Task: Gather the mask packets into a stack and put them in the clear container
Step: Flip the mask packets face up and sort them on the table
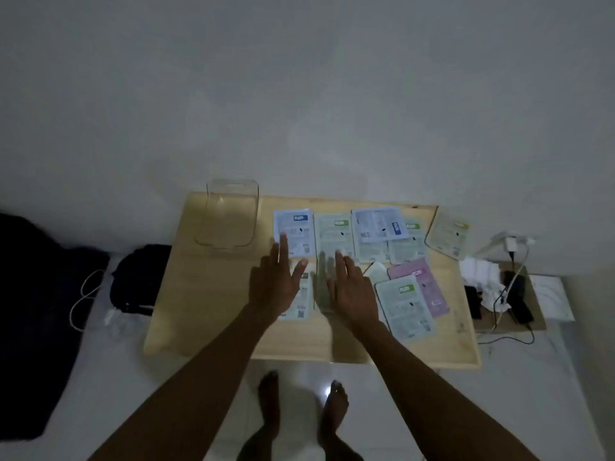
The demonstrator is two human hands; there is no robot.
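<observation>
Several flat mask packets lie spread over a low wooden table. A blue-labelled packet lies at the back next to green-labelled ones, and another blue one overlaps them. A pink packet and a green packet lie at the right. One more packet sits at the back right corner. The clear container stands empty at the back left. My left hand hovers flat over a packet, fingers apart. My right hand is spread just beside it, holding nothing.
A dark bag and a white cable lie on the floor to the left. A cardboard box with cables, a charger and white cloth sits to the right. My bare feet stand on the white floor before the table.
</observation>
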